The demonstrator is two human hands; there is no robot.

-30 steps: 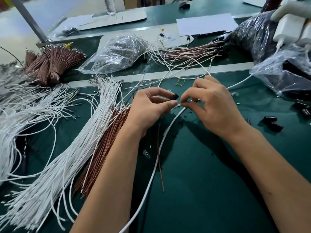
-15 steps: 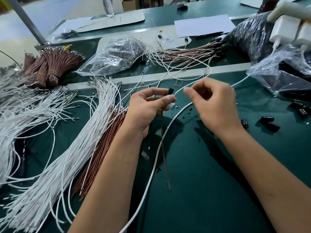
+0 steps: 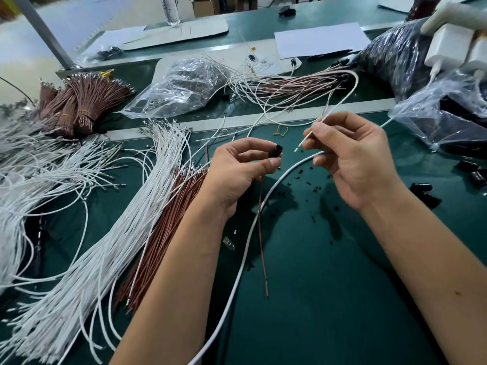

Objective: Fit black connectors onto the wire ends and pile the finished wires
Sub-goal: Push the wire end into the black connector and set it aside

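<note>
A small black connector (image 3: 275, 151) is pinched between thumb and forefinger of the left hand (image 3: 239, 172), held above the green desk (image 3: 329, 299), its open end facing right; a thin brown wire (image 3: 262, 246) hangs down from that grip. Just beside it, not touching, the right hand (image 3: 353, 159) pinches a white wire (image 3: 305, 139) close to its metal tip, which points at the connector. To seat it well, the tip probably wants lining up square with the opening, then a straight push. A thicker white cable (image 3: 245, 248) crosses underneath. Loose white wires (image 3: 87, 259) and brown wires (image 3: 158, 238) lie left, spare connectors (image 3: 424, 192) right, and a heap of wires (image 3: 290, 84) behind.
</note>
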